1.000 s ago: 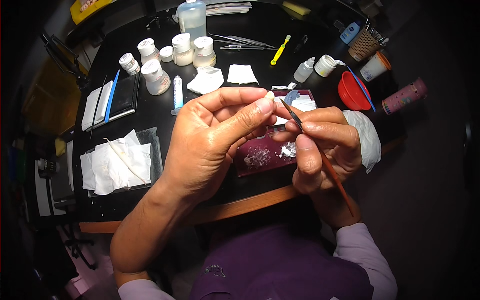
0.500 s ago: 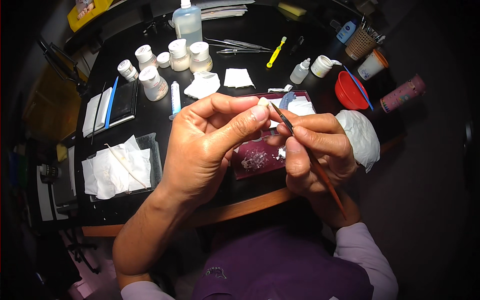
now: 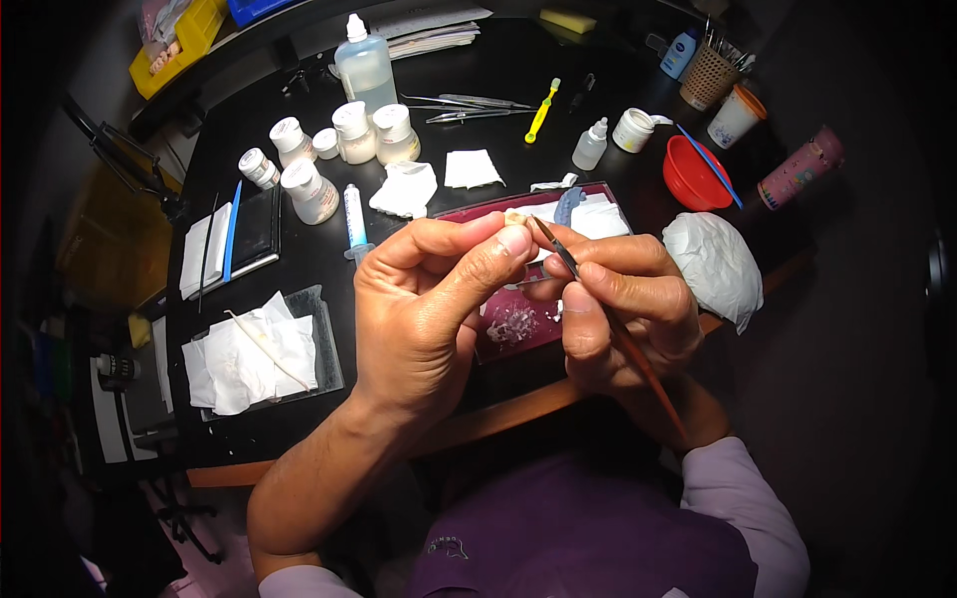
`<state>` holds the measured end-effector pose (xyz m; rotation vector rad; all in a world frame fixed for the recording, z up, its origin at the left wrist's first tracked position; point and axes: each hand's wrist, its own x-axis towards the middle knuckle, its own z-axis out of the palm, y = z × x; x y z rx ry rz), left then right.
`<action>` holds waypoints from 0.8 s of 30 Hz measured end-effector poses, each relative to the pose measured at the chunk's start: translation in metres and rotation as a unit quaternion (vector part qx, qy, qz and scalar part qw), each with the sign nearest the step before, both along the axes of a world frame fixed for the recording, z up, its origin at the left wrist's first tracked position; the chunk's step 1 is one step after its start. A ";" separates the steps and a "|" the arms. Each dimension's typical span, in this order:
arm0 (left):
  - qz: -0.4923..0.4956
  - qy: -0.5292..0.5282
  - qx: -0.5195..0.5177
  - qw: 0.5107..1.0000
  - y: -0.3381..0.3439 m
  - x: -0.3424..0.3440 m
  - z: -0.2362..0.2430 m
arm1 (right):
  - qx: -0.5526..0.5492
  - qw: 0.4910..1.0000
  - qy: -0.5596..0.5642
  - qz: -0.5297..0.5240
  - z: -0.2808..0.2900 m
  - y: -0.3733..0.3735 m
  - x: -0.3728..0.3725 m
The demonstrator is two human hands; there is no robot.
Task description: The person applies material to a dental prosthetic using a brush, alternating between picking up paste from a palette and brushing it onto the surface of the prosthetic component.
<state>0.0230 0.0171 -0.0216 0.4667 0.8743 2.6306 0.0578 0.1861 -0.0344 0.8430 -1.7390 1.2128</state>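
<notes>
No wording clearly readable: small lettered emblem (image 3: 449,548) on purple shirt (image 3: 568,518), fine print on syringe (image 3: 354,216), white jar (image 3: 311,192) and dark container (image 3: 118,368) (all too tiny or blurred).

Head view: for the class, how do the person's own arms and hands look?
The left hand and right hand wear no visible gloves or rings. Pale lilac sleeves stop short of both; the purple garment bears a small emblem.

left hand (image 3: 424,304) pinching pale piece (image 3: 515,218), brush (image 3: 639,363) in right hand (image 3: 643,304)
</notes>
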 end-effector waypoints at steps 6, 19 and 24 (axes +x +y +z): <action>-0.003 -0.005 0.012 1.000 0.000 0.001 0.001 | 0.012 0.999 0.014 -0.026 -0.001 -0.001 -0.001; 0.006 -0.001 0.004 1.000 0.000 0.000 0.000 | 0.014 0.999 0.012 -0.027 0.001 0.000 -0.001; 0.004 0.006 -0.011 1.000 0.000 0.001 0.001 | 0.012 0.999 0.011 -0.032 0.001 -0.001 0.000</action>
